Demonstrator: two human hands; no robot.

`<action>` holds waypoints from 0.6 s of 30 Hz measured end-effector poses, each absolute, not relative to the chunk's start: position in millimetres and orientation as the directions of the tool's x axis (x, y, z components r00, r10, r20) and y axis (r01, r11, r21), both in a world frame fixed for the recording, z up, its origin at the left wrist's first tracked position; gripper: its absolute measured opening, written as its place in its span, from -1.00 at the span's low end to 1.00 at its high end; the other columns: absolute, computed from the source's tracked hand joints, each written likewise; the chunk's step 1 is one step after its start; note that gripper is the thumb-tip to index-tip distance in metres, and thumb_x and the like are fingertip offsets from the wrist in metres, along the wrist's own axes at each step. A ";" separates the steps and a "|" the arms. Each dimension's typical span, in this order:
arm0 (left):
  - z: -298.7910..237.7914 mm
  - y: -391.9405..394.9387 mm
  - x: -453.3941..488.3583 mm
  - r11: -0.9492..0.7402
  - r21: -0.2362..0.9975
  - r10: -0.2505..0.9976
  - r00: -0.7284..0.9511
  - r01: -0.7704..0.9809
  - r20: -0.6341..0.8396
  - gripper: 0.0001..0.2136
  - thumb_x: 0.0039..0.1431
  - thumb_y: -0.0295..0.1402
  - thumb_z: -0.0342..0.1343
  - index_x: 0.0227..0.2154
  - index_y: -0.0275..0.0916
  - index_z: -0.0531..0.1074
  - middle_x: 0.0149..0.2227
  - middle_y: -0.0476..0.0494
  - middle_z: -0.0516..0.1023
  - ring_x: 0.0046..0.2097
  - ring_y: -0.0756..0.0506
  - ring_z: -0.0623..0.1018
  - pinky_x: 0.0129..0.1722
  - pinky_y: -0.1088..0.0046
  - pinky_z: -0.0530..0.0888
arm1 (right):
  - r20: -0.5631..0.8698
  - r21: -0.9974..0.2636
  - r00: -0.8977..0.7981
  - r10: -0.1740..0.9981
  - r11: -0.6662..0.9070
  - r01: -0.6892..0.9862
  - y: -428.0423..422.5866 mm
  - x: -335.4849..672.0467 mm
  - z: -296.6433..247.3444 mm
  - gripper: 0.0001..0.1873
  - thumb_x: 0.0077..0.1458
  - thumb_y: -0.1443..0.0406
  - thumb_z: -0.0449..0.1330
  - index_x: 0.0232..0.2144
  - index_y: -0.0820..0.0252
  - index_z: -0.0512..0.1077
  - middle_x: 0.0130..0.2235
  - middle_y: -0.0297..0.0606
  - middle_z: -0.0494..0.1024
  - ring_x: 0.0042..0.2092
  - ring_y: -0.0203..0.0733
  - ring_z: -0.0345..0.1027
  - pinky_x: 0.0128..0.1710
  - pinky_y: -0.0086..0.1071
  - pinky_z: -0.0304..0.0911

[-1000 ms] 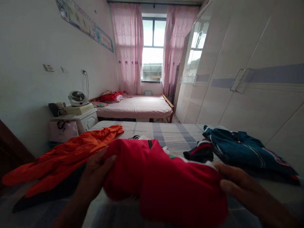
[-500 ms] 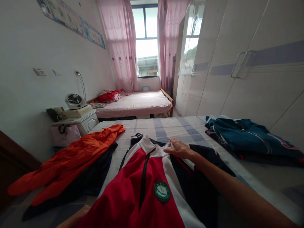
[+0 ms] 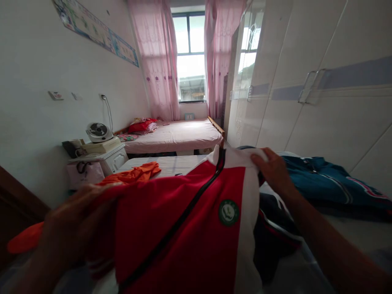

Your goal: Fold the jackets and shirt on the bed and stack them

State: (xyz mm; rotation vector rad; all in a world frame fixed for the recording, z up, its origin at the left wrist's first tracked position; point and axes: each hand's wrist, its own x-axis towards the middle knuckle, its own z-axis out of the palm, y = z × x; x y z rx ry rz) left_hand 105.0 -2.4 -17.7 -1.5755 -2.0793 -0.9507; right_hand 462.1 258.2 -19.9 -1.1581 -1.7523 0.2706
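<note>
A red, white and dark jacket with a round green badge and a black zip hangs lifted above the bed, tilted with its collar up to the right. My right hand is closed on the white collar end. My left hand, blurred at the lower left, grips the jacket's lower edge.
An orange garment lies on the bed's left side, a teal jacket on its right. A white wardrobe lines the right wall. A bedside cabinet with a small fan stands at the left. A second bed sits under the window.
The jacket lay spread flat on the bed with my right hand on its collar; now both hands hold it lifted and tilted in the air.
</note>
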 end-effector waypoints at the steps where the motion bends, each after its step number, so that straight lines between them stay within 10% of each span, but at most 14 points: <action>1: -7.2 18.9 105.5 0.213 0.222 0.626 -0.308 0.951 0.716 -0.54 0.17 0.05 -0.15 -0.13 -0.13 0.48 -0.18 -0.08 0.52 -0.13 -0.18 0.52 -0.05 0.26 0.40 | 0.629 -0.640 0.036 0.776 0.492 0.590 264.6 481.6 -12.3 -0.71 0.05 0.10 0.07 -0.28 0.15 0.40 -0.34 -0.24 0.51 -0.33 -0.14 0.35 -0.30 -0.30 0.21; 7: -5.9 125.5 132.9 0.180 0.087 0.752 -0.194 0.980 0.630 -0.45 0.16 -0.14 0.02 0.15 -0.35 0.23 0.15 -0.39 0.28 0.14 -0.36 0.32 0.08 0.12 0.29 | 0.514 -0.610 0.230 0.826 0.163 0.776 299.1 588.7 -36.5 -0.60 0.00 0.03 0.01 -0.30 0.20 0.39 -0.30 0.04 0.50 -0.27 0.09 0.37 -0.32 -0.13 0.20; 14: -99.6 90.9 169.8 -0.074 0.443 0.981 -0.015 0.893 0.194 -0.56 0.15 -0.07 -0.01 0.05 -0.09 0.39 0.17 -0.16 0.34 0.16 -0.21 0.35 0.13 0.24 0.29 | 0.386 -0.571 0.187 0.903 0.075 0.817 307.5 634.4 -119.9 -0.81 -0.11 0.17 0.06 -0.42 0.03 0.43 -0.45 -0.11 0.53 -0.44 0.08 0.42 -0.45 -0.11 0.27; 18: -115.3 77.4 135.9 0.156 0.564 0.905 -0.346 0.811 0.246 -0.53 0.10 -0.05 0.00 -0.03 -0.24 0.42 0.12 -0.28 0.38 0.15 -0.26 0.36 0.14 0.21 0.27 | 0.469 -0.341 0.122 0.875 0.052 0.939 301.0 620.4 -119.1 -0.58 0.01 0.14 0.00 -0.18 0.25 0.43 -0.17 0.13 0.49 -0.15 0.26 0.40 -0.26 -0.03 0.28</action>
